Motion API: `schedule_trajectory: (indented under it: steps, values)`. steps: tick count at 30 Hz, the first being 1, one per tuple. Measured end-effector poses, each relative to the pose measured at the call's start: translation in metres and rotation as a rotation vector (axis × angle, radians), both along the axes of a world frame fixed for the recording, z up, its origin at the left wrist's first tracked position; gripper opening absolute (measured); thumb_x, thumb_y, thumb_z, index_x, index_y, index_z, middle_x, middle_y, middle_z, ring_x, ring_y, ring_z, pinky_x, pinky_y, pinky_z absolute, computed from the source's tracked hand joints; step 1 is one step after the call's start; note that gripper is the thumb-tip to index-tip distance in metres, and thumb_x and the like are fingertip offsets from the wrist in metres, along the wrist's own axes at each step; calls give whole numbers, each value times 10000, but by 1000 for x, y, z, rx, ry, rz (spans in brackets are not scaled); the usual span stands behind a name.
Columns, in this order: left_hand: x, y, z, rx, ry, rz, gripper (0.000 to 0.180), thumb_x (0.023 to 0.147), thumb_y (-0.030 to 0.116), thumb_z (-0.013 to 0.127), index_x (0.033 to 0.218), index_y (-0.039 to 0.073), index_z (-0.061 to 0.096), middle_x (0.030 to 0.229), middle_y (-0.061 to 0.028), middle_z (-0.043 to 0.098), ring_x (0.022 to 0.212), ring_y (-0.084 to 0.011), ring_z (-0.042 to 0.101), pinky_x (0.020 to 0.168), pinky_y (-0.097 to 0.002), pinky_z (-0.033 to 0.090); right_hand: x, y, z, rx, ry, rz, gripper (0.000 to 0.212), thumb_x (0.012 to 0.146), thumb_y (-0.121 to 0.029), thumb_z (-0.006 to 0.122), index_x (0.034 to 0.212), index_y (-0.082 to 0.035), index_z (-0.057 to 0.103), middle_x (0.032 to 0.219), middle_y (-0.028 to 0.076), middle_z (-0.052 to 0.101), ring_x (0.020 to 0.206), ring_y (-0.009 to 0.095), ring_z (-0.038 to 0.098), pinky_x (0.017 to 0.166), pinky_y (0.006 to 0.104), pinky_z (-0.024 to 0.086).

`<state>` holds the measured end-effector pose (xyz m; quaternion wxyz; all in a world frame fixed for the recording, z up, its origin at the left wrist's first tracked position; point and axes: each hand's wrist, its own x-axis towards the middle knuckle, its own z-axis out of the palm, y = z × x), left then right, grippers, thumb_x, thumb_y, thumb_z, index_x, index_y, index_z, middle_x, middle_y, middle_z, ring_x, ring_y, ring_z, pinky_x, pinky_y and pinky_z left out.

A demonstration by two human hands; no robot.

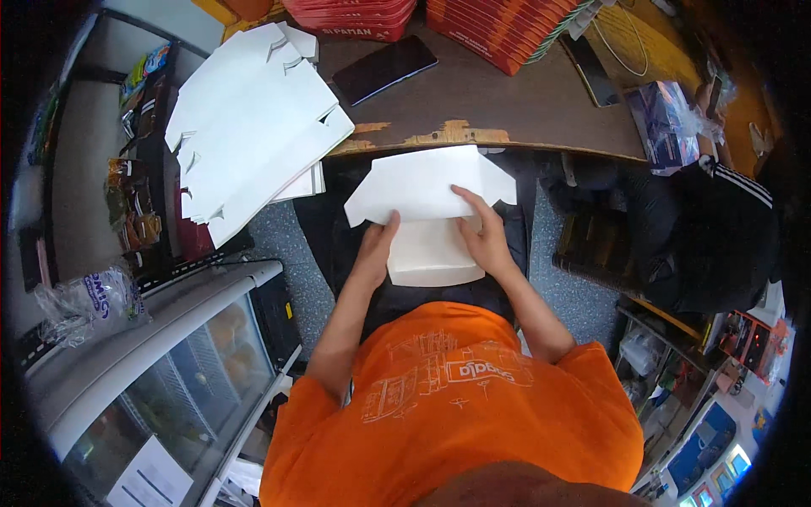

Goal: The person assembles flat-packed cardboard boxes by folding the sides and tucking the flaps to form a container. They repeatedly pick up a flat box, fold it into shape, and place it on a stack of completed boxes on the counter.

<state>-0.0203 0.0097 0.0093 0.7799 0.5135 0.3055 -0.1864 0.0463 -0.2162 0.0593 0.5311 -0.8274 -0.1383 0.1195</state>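
Observation:
A white cardboard food box (427, 186), partly folded, rests over my lap just below the table edge. Its wide flap with angled corners stands toward the table, and the shallow tray part lies nearer my body. My left hand (375, 251) grips the left side, thumb at the flap's lower edge. On the right side, my right hand (487, 238) holds the box, with a finger pressed on the flap and the thumb by the tray. The fingers beneath the cardboard are hidden. Flat white die-cut box blanks (253, 127) lie stacked at the table's left, overhanging its edge.
Stacks of red folded boxes (486, 34) stand at the back of the worn brown table (490, 106). A black phone (386, 69) and another phone (590, 69) lie there. A glass-topped freezer (198, 363) is at left. Someone in dark clothes (718, 232) is at right.

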Motion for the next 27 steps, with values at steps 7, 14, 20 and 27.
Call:
schedule_trajectory:
  steps: [7, 14, 20, 27]
  values:
    - [-8, -35, -2, 582, -150, 160, 561, 1001, 158, 541, 1492, -44, 359, 1265, -219, 636, 1163, -344, 647, 995, -370, 492, -16, -4, -18, -208, -177, 42, 290, 895, -121, 741, 1160, -9, 709, 1350, 265, 610, 1206, 430, 604, 1040, 438, 480]
    - [-17, -12, 31, 676, -303, -271, 257, 946, 189, 728, 1105, -12, 756, 1036, -164, 765, 1007, -227, 713, 907, -327, 525, -11, -10, -6, -341, -247, 244, 397, 903, -157, 695, 1299, -130, 687, 1026, 174, 733, 891, 389, 692, 832, 468, 560]
    - [-5, 8, 61, 584, -298, -112, 236, 958, 155, 714, 1105, -25, 754, 1051, -104, 761, 984, -172, 688, 914, -294, 507, -5, -3, 32, 287, 30, -45, 777, 923, -176, 735, 1588, -234, 338, 1476, 329, 426, 1304, 439, 537, 1034, 469, 510]
    - [32, 36, 164, 257, -403, -81, 293, 970, 167, 717, 1194, -21, 699, 1165, -98, 705, 1057, -162, 645, 952, -302, 496, 4, -38, 169, 122, -104, 551, 1026, 709, -295, 945, 1563, -208, 382, 1634, 293, -73, 1475, 536, 260, 1175, 526, 376]
